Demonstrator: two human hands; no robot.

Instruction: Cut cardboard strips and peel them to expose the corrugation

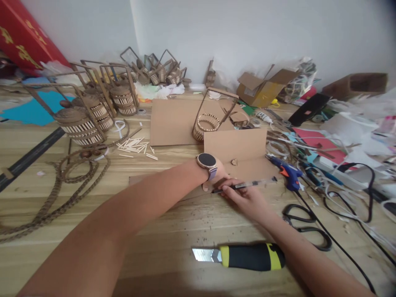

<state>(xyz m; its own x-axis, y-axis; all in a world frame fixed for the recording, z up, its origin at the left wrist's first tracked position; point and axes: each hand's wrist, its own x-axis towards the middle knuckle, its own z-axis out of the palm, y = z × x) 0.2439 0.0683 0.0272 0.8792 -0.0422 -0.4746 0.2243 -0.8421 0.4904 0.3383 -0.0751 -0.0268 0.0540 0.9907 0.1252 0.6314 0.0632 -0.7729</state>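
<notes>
My right hand [246, 198] is closed around a slim black pen [239, 186], held nearly level, its clear end pointing right. My left hand [220, 171], with a round watch [207, 160] on its wrist, rests on the brown cardboard just beyond my right hand; most of its fingers are hidden. A creased cardboard piece [238, 144] has its back part raised and its front lying flat under my hands. Nearer to me lies a yellow-and-black utility knife [250, 256], blade out to the left. Behind the raised flap stands a small handled bamboo basket [208, 123] on a larger cardboard sheet [173, 119].
A blue glue gun [290, 174] and black-handled scissors [305, 227] lie to the right, among cables and paper scraps. Left are lidded baskets [81, 126], braided cord [57, 194] and loose small sticks [133, 145]. An opened box [266, 88] stands at the back.
</notes>
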